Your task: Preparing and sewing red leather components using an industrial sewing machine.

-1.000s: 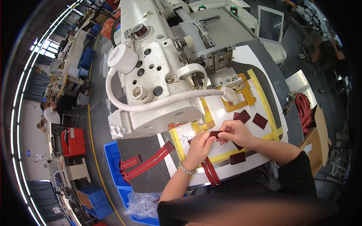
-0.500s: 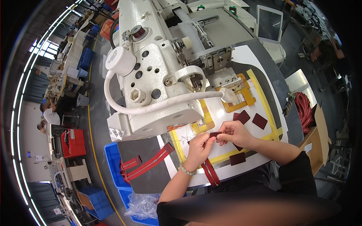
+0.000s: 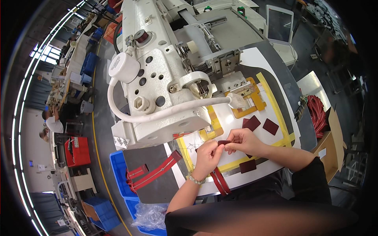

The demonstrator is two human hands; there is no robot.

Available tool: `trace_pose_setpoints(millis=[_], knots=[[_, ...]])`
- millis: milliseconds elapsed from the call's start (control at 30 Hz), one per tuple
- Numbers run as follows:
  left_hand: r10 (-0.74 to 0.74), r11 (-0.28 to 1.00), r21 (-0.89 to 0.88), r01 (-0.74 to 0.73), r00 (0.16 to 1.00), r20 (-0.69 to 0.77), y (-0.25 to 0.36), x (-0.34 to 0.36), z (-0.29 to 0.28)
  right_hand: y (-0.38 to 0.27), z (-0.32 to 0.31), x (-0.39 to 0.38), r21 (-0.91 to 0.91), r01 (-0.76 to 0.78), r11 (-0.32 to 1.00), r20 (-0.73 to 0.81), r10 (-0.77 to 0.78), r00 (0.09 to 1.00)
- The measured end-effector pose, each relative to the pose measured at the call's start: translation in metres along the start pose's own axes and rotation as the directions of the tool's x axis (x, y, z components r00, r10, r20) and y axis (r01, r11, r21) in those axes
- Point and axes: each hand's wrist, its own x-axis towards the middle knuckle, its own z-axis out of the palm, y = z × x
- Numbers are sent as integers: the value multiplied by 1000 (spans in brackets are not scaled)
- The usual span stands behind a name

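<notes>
Over the white sewing machine bed, my left hand (image 3: 208, 158) and my right hand (image 3: 248, 143) meet, fingers closed on a small dark red patch (image 3: 223, 142). A red zipper strip (image 3: 219, 182) hangs below my left hand over the front edge; its upper end is hidden by that hand, so whether it joins the patch cannot be seen. Near my right hand lie loose dark red patches, one (image 3: 270, 126) to the right and another (image 3: 248, 166) at the front edge. Past the hands is the machine's yellow clamp frame (image 3: 258, 103).
The white sewing machine head (image 3: 157, 90) rises just left of and beyond my hands, with a white hose (image 3: 173, 111) across its front. More red zipper strips (image 3: 157, 171) lie at left, above a blue bin (image 3: 118, 173). A cardboard box (image 3: 330, 145) with red strips stands at right.
Both hands stay together at the patch. My right fingers have shifted slightly along it, and the whole view has moved a little.
</notes>
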Motion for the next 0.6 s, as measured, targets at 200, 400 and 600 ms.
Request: trace_pose_setpoints(millis=[200,400,600], knots=[[99,995,-14,-99,992,82,1,5,-9,-13,-4,1,-99,-25,995,88,34,996],[134,991,-8,-137,954,267,2,7,-17,-26,-8,-1,-448,-10,894,131,76,988],[45,998,-60,-33,976,215,-4,6,-12,-14,-8,0,-142,-69,987,79,81,994]])
